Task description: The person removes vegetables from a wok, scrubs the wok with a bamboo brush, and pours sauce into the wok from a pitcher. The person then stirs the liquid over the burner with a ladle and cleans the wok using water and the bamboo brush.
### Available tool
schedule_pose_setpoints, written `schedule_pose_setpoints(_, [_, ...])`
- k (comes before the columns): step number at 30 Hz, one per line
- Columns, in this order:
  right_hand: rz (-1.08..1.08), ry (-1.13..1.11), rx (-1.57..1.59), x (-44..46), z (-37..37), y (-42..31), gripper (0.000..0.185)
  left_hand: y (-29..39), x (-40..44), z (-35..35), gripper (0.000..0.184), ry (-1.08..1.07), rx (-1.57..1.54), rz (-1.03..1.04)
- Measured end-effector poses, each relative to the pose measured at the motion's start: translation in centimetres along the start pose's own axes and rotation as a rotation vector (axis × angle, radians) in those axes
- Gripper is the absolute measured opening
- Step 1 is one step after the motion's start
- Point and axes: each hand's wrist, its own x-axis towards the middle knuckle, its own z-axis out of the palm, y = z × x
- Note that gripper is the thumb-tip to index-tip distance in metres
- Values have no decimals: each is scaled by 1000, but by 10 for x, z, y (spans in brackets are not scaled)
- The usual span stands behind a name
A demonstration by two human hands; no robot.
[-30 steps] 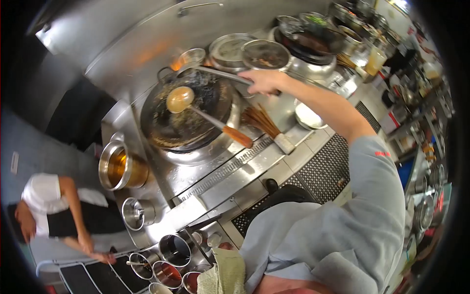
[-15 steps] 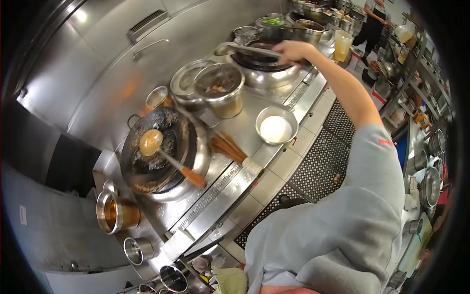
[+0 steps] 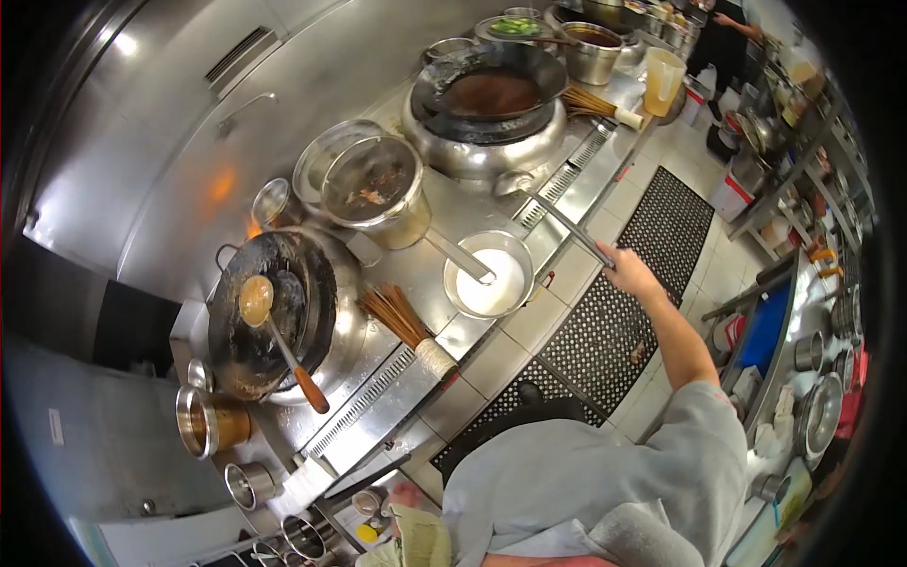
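My right hand (image 3: 631, 272) is closed around the handle end of a long metal ladle (image 3: 565, 222). The ladle's bowl hangs over the steel counter, beside the front of the far wok (image 3: 496, 94), which contains dark brown liquid. Nearest below it stands a metal bowl of white contents (image 3: 489, 283). A deep steel pot (image 3: 406, 222) with dark bits in it sits to the left, its flat handle reaching over the white-filled bowl. My left hand is out of sight.
The near wok (image 3: 316, 354) holds a wooden-handled ladle (image 3: 300, 373). Bamboo brushes (image 3: 402, 321) lie by both woks. A pitcher (image 3: 664, 83) stands far along the counter. Flame shows behind the near wok. A perforated mat (image 3: 605, 335) covers the floor; another person (image 3: 723, 42) stands beyond.
My right hand has brought the ladle from above the far wok down and toward the counter's front edge. The camera view has shifted, exposing the brown liquid in that wok.
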Motion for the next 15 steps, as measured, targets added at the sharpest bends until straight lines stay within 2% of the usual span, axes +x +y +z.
schedule_pose_setpoints(1, [18, 26, 3, 1, 17, 15, 64, 18, -1, 14, 5, 313, 344, 49])
schedule_pose_setpoints(2, [25, 41, 3, 0, 28, 25, 64, 41, -6, 20, 17, 307, 211, 74])
schedule_pose_setpoints(3, [101, -8, -54, -3, 25, 21, 60, 64, -8, 32, 23, 434, 433, 93])
schedule_pose_setpoints(4, [153, -64, -112, 0, 22, 11, 58, 83, -14, 43, 26, 514, 509, 159])
schedule_pose_setpoints(5, [53, -34, -151, 7, 20, 19, 57, 95, -20, 39, 29, 529, 611, 285])
schedule_pose_setpoints(6, [43, 24, -24, 11, -8, -18, 51, 139, -49, 67, 25, 660, 603, 329])
schedule_pose_setpoints(8, [2, 134, 230, 21, -65, -92, 42, 182, -82, 84, 18, 965, 574, 439])
schedule_pose_setpoints(9, [-54, 174, 734, 0, -95, -190, 39, 196, -96, 76, 18, 1008, 609, 492])
schedule_pose_setpoints(10, [-320, 120, 884, -18, -105, -236, 39, 205, -105, 66, 18, 1100, 657, 567])
schedule_pose_setpoints(11, [-639, 12, 947, -38, -106, -290, 34, 213, -110, 54, 20, 1173, 583, 582])
schedule_pose_setpoints(12, [-573, -57, 913, -54, -86, -345, 29, 219, -111, 39, 28, 1279, 664, 511])
schedule_pose_setpoints(14, [-623, -317, 761, -48, -38, -472, 23, 214, -100, -2, 39, 1427, 789, 535])
schedule_pose_setpoints(15, [-783, -294, 587, -18, 20, -505, 27, 212, -98, -18, 38, 1425, 762, 531])
